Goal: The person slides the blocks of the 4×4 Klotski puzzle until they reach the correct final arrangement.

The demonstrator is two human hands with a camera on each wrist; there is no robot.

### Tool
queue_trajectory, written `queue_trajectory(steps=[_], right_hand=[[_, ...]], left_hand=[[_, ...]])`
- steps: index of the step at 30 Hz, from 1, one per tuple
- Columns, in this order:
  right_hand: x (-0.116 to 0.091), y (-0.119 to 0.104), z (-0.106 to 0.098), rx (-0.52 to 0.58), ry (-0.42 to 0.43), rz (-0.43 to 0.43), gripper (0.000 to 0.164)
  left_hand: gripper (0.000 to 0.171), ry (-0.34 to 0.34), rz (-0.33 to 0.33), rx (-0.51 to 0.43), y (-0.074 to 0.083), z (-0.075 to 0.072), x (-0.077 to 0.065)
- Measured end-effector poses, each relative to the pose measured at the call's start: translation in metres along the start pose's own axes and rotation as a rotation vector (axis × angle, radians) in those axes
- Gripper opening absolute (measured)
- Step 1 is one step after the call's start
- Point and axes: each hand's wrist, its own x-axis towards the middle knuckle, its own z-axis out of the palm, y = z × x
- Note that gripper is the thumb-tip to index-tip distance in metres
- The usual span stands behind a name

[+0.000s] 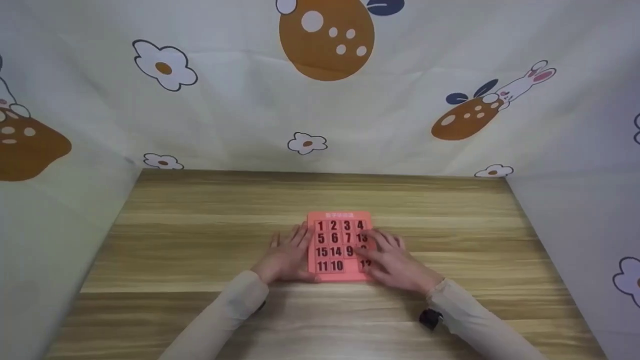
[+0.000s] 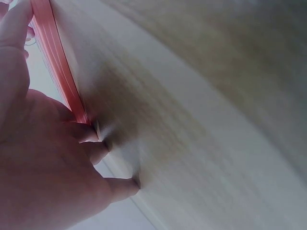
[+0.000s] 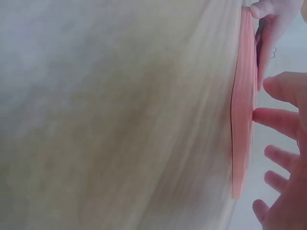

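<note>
A pink sliding number puzzle (image 1: 340, 277) lies flat on the wooden table, its tiles carrying black numbers. Its top row reads 1, 2, 3, 4, and a gap shows in the bottom row between 10 and 12. My left hand (image 1: 287, 255) rests along the left edge, fingers extended and thumb at the lower left corner; the left wrist view shows fingertips beside the puzzle's pink side. Over the right part is my right hand (image 1: 400, 265), fingers spread, covering part of the right column. In the right wrist view one extended finger (image 3: 276, 120) touches the puzzle's top.
The wooden table (image 1: 210, 210) extends around the puzzle on all sides. A pale cloth (image 1: 240, 110) printed with flowers, rabbits and brown shapes encloses the back and sides. A dark wrist device (image 1: 430, 318) shows at the right sleeve.
</note>
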Motion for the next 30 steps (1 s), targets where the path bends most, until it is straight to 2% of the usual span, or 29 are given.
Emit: queue_trajectory(steps=[4, 12, 15, 25, 30], right_hand=[[0.0003, 0.0003, -0.0008, 0.015, -0.006, -0.004, 0.039], [-0.0015, 0.0000, -0.0040, 0.055, -0.004, -0.098, 0.026], [-0.0024, -0.0001, -0.0039, 0.055, -0.001, -0.105, 0.029], [-0.0022, 0.0013, -0.0010, 0.035, 0.053, -0.032, 0.036], [0.0047, -0.0030, 0.0026, -0.021, 0.012, -0.044, 0.041]], left_hand=[[0.118, 0.008, -0.004, -0.008, -0.0003, -0.0007, -0.0006], [0.120, 0.007, -0.011, -0.002, -0.0001, -0.0007, 0.0004], [0.120, 0.007, -0.011, 0.003, 0.0007, -0.0005, 0.0004], [0.119, 0.000, 0.001, -0.008, 0.0006, -0.0007, -0.0001], [0.120, -0.002, -0.001, -0.006, 0.0005, -0.0003, 0.0006]])
